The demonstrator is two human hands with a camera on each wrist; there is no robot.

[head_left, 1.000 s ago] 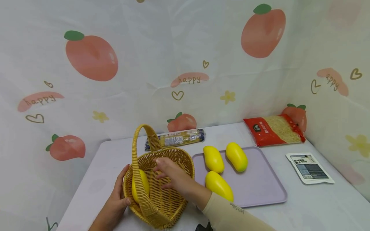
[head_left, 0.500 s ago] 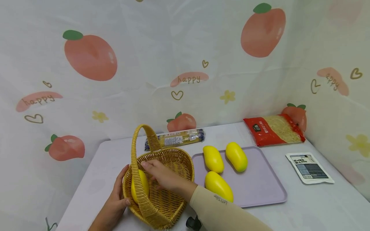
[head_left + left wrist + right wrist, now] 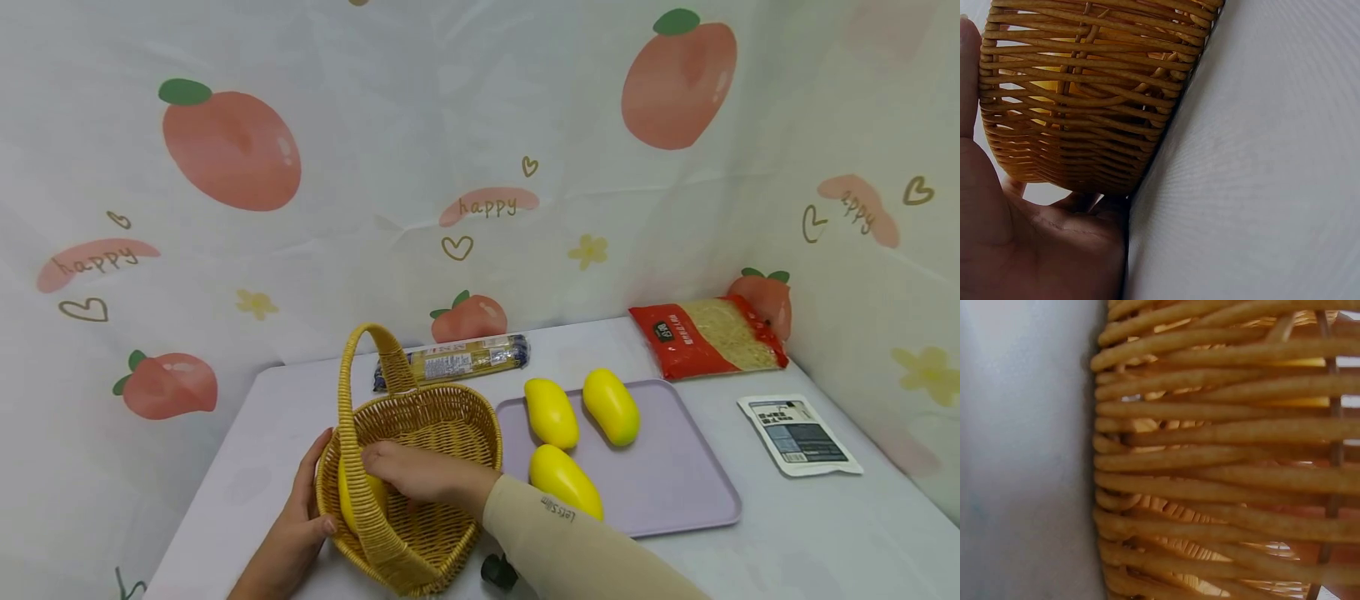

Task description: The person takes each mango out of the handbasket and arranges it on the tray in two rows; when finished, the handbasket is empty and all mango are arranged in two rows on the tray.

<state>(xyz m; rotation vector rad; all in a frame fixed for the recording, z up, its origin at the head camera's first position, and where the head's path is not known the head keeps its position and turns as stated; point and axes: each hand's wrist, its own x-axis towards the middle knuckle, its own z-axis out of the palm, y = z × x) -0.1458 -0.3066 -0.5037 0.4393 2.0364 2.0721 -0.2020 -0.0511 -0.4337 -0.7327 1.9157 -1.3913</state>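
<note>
A wicker basket point(image 3: 486, 417) with a tall arched handle stands in the head view, a yellow mango point(image 3: 379, 490) lying at its left side, partly behind the handle. My left hand point(image 3: 292, 525) holds the basket's left wall, thumb near the front and fingers on the outside; the left wrist view shows the palm point(image 3: 1041, 244) against the weave. My right hand point(image 3: 423, 471) reaches down inside the basket, its thumb side right at the mango. Its fingers are hidden, and I cannot tell whether they grip the fruit. Basket weave point(image 3: 1222, 462) blocks the right wrist view.
Right of the basket, a lilac tray point(image 3: 667, 475) bears three more mangoes point(image 3: 564, 482). Behind stand a long noodle pack point(image 3: 457, 360) and a red-ended food bag point(image 3: 708, 336). A white flat packet point(image 3: 799, 435) lies at far right. A black object point(image 3: 498, 572) shows below the right sleeve.
My right hand has moved left and lower inside the basket, from spread fingers over its middle to beside the mango. The left hand and basket stay put.
</note>
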